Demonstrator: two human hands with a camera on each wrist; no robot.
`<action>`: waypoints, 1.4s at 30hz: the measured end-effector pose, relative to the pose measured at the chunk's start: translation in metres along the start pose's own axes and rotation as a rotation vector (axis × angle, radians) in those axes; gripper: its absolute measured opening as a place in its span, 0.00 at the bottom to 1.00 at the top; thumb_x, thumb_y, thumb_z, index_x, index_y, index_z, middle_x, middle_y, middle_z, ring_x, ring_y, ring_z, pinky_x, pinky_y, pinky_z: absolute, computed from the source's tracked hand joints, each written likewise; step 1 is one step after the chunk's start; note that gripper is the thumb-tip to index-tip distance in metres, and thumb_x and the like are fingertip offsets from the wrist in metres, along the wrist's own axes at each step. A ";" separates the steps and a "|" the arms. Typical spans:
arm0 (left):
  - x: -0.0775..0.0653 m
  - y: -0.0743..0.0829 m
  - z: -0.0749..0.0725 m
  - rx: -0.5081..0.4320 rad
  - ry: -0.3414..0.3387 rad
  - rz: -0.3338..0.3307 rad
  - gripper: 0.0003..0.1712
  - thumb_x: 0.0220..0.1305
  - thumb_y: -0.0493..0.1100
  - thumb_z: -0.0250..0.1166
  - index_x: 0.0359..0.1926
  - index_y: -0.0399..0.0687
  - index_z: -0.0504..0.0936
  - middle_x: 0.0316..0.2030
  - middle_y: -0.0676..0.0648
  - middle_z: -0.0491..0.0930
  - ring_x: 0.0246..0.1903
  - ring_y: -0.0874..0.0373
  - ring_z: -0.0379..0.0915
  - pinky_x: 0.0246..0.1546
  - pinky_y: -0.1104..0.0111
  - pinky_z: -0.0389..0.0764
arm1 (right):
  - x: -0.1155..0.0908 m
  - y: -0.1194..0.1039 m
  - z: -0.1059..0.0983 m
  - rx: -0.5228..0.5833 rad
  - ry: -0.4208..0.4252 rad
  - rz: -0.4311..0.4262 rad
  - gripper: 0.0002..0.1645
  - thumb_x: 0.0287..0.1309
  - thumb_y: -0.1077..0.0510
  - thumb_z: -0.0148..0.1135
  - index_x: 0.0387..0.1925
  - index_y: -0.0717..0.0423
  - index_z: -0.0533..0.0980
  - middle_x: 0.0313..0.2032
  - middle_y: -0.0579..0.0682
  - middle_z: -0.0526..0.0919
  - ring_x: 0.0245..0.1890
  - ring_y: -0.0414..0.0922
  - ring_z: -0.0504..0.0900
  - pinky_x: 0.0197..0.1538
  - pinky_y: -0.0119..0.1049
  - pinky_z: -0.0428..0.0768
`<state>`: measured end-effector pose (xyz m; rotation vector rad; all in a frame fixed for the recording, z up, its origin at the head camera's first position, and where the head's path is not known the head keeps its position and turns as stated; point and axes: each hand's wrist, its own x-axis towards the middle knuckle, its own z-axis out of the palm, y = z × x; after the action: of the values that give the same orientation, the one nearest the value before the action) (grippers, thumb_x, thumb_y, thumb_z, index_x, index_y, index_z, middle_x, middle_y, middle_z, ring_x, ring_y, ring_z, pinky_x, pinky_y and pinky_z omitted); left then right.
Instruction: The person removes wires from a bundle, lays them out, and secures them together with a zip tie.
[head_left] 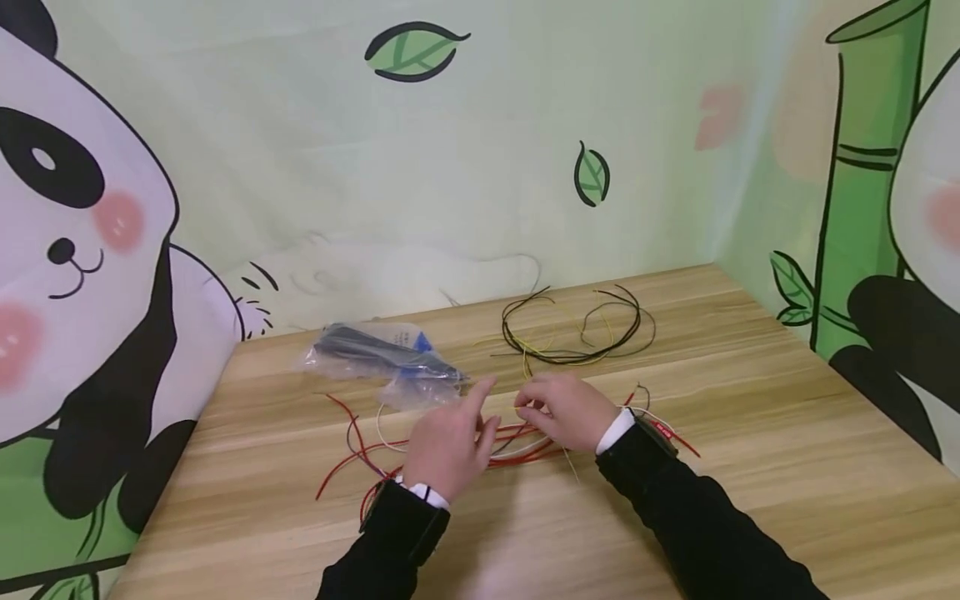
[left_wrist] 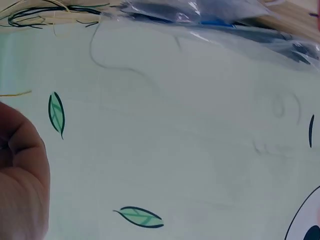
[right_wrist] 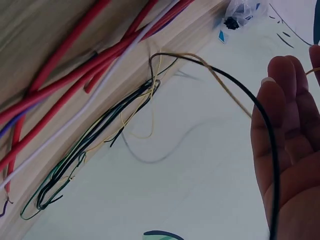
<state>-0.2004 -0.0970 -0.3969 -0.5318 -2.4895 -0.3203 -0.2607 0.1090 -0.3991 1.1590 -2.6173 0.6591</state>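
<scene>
In the head view my right hand (head_left: 566,408) pinches a thin yellow wire (head_left: 516,408), whose short end points toward the left hand. My left hand (head_left: 450,442) is just left of it, index finger and thumb spread apart, with nothing seen between them. That yellow wire (left_wrist: 17,94) ends freely beside the fingers at the left wrist view's edge. Past the right hand in the right wrist view runs a black wire (right_wrist: 267,122), together with a yellow one (right_wrist: 225,85). Beneath both hands lie red wires (head_left: 517,458) and white wires (head_left: 386,437), partly hidden.
Behind the hands lies a loose coil of black and yellow wires (head_left: 637,321). A clear plastic bag (head_left: 423,392) with long dark contents rests at the back left of the wooden table (head_left: 765,400). A printed cloth wall (head_left: 487,167) stands behind.
</scene>
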 end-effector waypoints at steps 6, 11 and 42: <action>0.002 0.005 0.016 0.024 -0.048 0.013 0.09 0.66 0.45 0.68 0.45 0.50 0.87 0.27 0.51 0.87 0.23 0.56 0.82 0.23 0.65 0.78 | -0.004 -0.007 0.000 0.005 0.032 -0.019 0.04 0.64 0.55 0.66 0.36 0.51 0.83 0.34 0.43 0.84 0.32 0.40 0.81 0.39 0.33 0.80; 0.003 0.006 0.020 -0.011 -0.046 0.079 0.04 0.66 0.43 0.67 0.36 0.50 0.87 0.27 0.52 0.87 0.24 0.57 0.83 0.25 0.66 0.80 | -0.009 -0.003 -0.002 -0.051 0.080 -0.005 0.04 0.64 0.55 0.67 0.36 0.51 0.83 0.35 0.44 0.85 0.35 0.41 0.84 0.41 0.36 0.82; -0.040 -0.072 -0.020 0.052 0.181 0.032 0.03 0.61 0.37 0.70 0.35 0.43 0.84 0.26 0.47 0.86 0.25 0.51 0.83 0.25 0.60 0.82 | -0.039 0.064 -0.039 -0.121 0.164 0.539 0.08 0.71 0.59 0.57 0.43 0.60 0.79 0.31 0.56 0.84 0.26 0.48 0.76 0.34 0.46 0.75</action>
<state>-0.1921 -0.1800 -0.4112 -0.4981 -2.3064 -0.2776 -0.2813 0.1908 -0.3986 0.3376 -2.7817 0.6382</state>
